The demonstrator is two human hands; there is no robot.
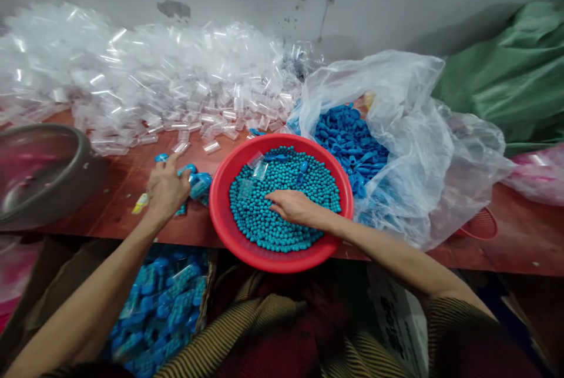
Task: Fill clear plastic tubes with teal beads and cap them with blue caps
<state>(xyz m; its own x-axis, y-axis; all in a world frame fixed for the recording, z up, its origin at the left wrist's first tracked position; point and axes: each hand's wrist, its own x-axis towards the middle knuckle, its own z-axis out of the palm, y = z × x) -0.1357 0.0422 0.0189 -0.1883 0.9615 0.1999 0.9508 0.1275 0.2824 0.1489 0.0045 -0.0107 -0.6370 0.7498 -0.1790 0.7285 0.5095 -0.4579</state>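
A red plastic basin [282, 263] stands in front of me, filled with small turquoise beads [304, 190]. My right hand [293, 207] is over the beads, fingers drawn together; what is in them, if anything, is hidden. Beside its fingertips lie clear plastic tubes [259, 171] on the beads, with a blue cap-like piece [302, 171] farther right. My left hand [166, 187] is left of the basin, back upward, low over the table with its fingers apart. Next to its fingers lie shiny blue pieces [200, 185], and a small yellow-and-white piece [140, 204] lies to its left.
Clear tubes [176, 90] are heaped along the wall. A plastic bag [409, 96] holding blue parts [350, 137] spreads behind the basin's right side. A grey tub [83, 172] stands left. Below the table edge, a box holds blue bead-filled pieces [163, 301].
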